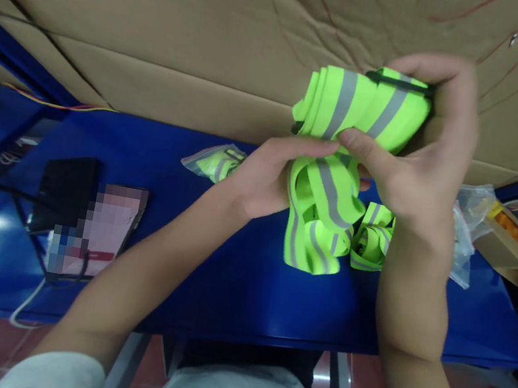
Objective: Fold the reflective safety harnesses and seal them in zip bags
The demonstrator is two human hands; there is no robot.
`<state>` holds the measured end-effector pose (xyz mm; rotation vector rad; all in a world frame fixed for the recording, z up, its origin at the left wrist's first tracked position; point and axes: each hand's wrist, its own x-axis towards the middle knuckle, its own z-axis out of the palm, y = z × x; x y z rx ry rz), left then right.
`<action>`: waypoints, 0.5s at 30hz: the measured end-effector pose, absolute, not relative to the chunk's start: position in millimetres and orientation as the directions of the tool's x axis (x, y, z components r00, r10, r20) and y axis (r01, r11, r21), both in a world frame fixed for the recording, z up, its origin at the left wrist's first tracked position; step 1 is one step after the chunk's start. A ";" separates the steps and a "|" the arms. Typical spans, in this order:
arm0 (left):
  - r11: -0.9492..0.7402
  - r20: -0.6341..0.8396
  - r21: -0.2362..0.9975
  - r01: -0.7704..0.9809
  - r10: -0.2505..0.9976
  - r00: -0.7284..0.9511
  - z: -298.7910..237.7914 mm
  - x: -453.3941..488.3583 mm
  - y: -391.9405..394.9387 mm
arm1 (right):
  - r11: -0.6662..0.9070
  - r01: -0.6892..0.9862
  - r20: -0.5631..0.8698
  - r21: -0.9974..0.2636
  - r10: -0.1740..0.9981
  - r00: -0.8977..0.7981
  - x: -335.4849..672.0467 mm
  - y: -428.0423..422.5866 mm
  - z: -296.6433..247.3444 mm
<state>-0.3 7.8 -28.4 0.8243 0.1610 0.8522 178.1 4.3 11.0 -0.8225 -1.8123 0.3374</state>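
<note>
A neon yellow-green reflective strap (339, 104) with grey stripes is folded into layers above the table, a thin black band across its top. My right hand (427, 150) grips the folded part from the right, thumb over the front. My left hand (275, 173) pinches the strap's lower edge, its thumb close to the right thumb. Loose loops of the same strap hang below both hands. Behind my right forearm, another coiled strap (371, 237) lies on the table. Left of my left hand is a clear bag (214, 161) with similar yellow-green material inside.
The blue table (242, 291) backs onto a brown cardboard panel (192, 28). A phone-like device (116, 222) and a black box-shaped object (66, 190) lie at left among cables. To the right are clear plastic bags (464, 240) and an open cardboard box (505, 244).
</note>
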 end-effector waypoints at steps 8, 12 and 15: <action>0.380 0.124 0.608 -0.698 0.822 0.556 -13.1 1.2 -2.6 | 0.850 0.405 0.883 -0.337 0.435 -0.177 160.9 3.4 2.3; 0.364 0.162 0.625 -0.690 0.805 0.571 -8.5 -1.4 -3.0 | 0.839 0.425 0.797 -0.339 0.496 -0.344 167.7 0.4 10.0; 0.286 0.230 0.674 -0.681 0.795 0.562 -7.8 -6.9 -0.4 | 0.827 0.391 0.631 -0.405 0.562 -0.535 175.4 -4.2 18.9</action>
